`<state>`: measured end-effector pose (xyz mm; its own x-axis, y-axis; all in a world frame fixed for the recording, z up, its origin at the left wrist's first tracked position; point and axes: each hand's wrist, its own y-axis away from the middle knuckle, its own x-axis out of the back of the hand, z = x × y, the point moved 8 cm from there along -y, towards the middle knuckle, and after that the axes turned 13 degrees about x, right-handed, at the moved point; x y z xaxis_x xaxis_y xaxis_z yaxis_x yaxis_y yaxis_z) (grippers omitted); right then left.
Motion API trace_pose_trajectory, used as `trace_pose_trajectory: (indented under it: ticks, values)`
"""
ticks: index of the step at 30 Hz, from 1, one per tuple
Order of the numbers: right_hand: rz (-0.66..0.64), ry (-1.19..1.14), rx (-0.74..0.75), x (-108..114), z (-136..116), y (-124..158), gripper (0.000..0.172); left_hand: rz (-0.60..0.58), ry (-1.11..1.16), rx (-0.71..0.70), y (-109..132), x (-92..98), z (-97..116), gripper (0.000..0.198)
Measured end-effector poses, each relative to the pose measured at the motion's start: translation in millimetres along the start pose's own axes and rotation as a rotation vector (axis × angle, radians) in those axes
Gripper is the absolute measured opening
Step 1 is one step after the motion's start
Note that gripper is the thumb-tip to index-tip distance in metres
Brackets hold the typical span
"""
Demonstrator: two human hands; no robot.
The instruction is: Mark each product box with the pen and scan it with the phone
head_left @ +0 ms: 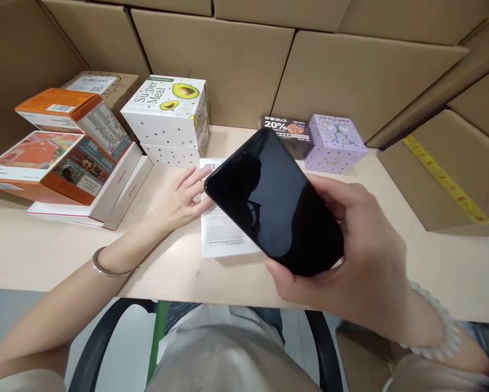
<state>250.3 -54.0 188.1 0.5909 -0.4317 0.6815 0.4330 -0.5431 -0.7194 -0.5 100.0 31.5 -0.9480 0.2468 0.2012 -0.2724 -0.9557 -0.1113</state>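
Note:
A black smartphone [285, 207] is gripped by its edges in my right hand [358, 256], its dark screen tilted up toward me and showing a reflection. Beneath it, partly covered, lies a white printed sheet or flat box [223, 239] with small text and a barcode near its top. My left hand [187, 198] rests on the table with fingers spread, the fingertips reaching the left edge of that white item. Whether the white item is paper or a thin box I cannot tell.
On the left stand orange boxes [60, 171] on white boxes [122, 190], beside a white avocado-print box [166, 120]. A dark box [287, 130] and a purple box [336, 144] stand behind the phone. Cardboard boxes [220, 65] wall the back; another [452, 169] stands right.

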Motion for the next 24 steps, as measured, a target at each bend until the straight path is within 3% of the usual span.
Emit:
trace_pose_trajectory:
  ticks: [4,7,14,18,24]
  values:
    - [-0.013,-0.003,-0.033,-5,8,3,0.062,0.014,-0.183,-0.084,6,-5.0,17,0.018]
    - [-0.026,-0.005,-0.082,-9,17,4,0.067,0.016,-0.228,-0.107,5,-7.4,24,0.023]
    - [-0.07,0.006,-0.128,-14,26,-5,0.073,-0.021,-0.263,-0.134,-15,-22.7,35,0.022]
    - [-0.095,0.001,-0.172,-14,30,-14,0.075,-0.06,-0.197,-0.087,-30,-27.1,26,0.022]
    - [-0.1,0.011,-0.209,-13,33,-25,0.073,-0.109,-0.246,-0.103,-38,-18.3,10,0.021]
